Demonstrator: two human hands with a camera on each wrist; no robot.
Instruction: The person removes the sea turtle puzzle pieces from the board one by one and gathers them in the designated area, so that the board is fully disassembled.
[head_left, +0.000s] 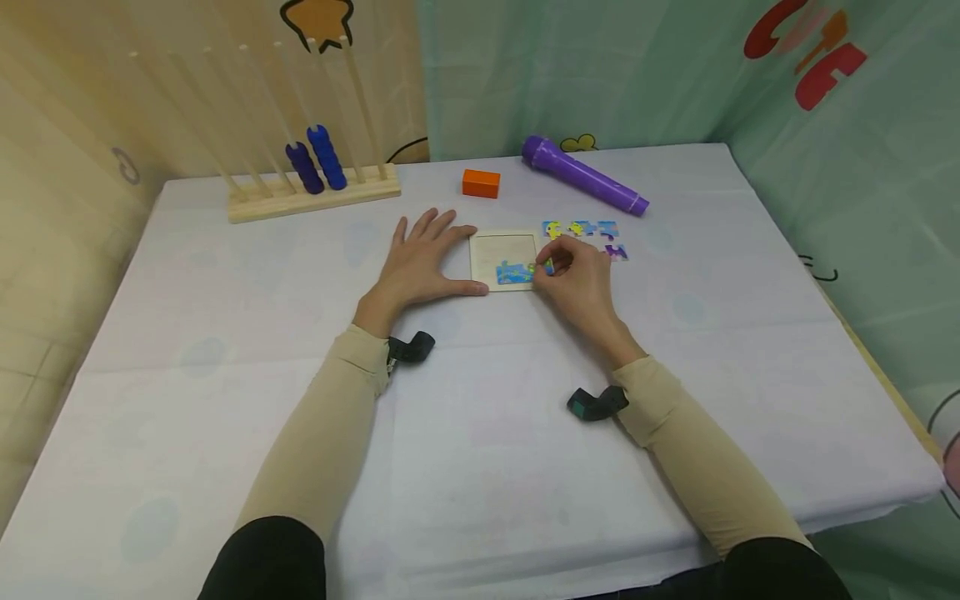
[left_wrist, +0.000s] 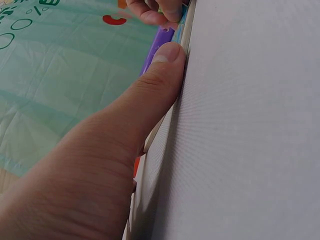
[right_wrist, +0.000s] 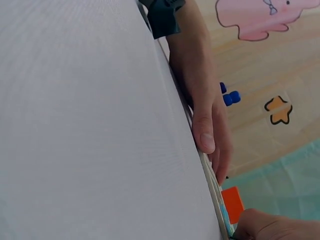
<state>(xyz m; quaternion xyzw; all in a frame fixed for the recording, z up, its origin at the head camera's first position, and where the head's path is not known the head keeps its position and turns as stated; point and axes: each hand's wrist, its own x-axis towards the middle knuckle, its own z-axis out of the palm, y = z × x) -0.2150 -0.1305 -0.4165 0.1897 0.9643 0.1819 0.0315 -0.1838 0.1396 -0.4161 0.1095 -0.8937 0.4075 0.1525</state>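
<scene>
A shallow wooden puzzle tray (head_left: 504,243) lies on the white table, with blue puzzle pieces (head_left: 513,273) along its lower edge inside. My left hand (head_left: 420,262) is spread at the tray's left side, thumb at the near corner and a fingertip at the far corner. At the tray's right side, my right hand (head_left: 579,279) pinches a small puzzle piece (head_left: 550,267) between thumb and fingers, low over the lower right corner. The fingers partly hide that piece. In the left wrist view, the left thumb (left_wrist: 162,67) rests against the tray's edge.
Several loose puzzle pieces (head_left: 592,228) lie right of the tray, behind my right hand. Farther back are an orange block (head_left: 481,183), a purple toy microphone (head_left: 585,175) and a wooden peg stand (head_left: 315,204) with blue beads. Curtains hang behind the table.
</scene>
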